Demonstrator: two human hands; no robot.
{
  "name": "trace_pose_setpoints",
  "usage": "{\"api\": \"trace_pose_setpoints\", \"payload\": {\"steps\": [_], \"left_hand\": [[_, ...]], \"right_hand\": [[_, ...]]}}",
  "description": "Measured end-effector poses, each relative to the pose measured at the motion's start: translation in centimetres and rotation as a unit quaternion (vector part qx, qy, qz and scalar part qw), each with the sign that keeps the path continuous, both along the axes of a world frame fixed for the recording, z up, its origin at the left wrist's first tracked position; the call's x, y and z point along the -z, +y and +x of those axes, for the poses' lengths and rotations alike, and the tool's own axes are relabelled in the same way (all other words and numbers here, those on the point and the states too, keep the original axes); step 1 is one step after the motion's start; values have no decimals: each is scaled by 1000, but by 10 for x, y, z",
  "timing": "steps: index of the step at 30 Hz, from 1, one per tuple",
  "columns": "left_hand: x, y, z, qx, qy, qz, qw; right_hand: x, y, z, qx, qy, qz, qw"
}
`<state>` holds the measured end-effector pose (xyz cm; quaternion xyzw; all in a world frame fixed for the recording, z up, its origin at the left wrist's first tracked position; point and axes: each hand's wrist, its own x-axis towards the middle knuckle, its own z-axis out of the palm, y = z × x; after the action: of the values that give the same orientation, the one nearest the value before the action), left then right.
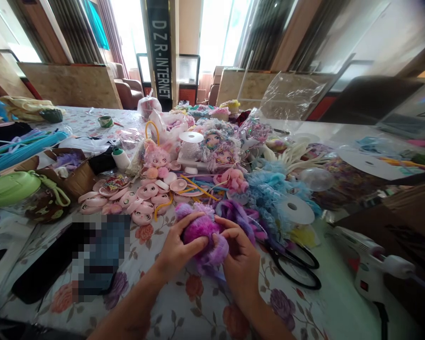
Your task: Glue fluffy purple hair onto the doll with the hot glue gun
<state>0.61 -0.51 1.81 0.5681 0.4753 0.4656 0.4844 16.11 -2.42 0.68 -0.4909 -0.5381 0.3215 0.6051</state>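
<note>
A fluffy purple and magenta plush piece is held between both hands over the flowered tablecloth. My left hand grips its left side, thumb across the front. On the right side, my right hand pinches it with fingers and thumb. More purple fuzzy strip lies just behind my right hand. Several pink doll face pieces lie to the left beyond my hands. Black-handled scissors rest right of my right hand. What the plush hides underneath cannot be seen.
A glue gun stands at the right beside a cardboard box. Blue ruffled trim and a white spool are heaped nearer. At left lie a phone, a black case and a green-lidded bottle. Finished-looking doll heads sit behind.
</note>
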Motion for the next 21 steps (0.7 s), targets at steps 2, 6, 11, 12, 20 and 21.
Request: {"api": "trace_pose_setpoints", "payload": {"steps": [2,6,11,12,20,21], "left_hand": [[0,0,0,0,1,1,1000],[1,1,0,4,0,-3,1000],[0,1,-2,-7,27,13,1000],[0,1,-2,-8,29,15,999],[0,-2,1,-15,51,13,999],[0,-2,1,-15,54,6,998]], "right_hand": [[1,0,0,0,4,-1,1000],[1,1,0,-10,17,4,1000],[2,1,0,-29,-13,34,999],[2,1,0,-27,-30,36,999],[4,0,1,2,-74,31,997],[4,0,1,5,-75,30,997]]}}
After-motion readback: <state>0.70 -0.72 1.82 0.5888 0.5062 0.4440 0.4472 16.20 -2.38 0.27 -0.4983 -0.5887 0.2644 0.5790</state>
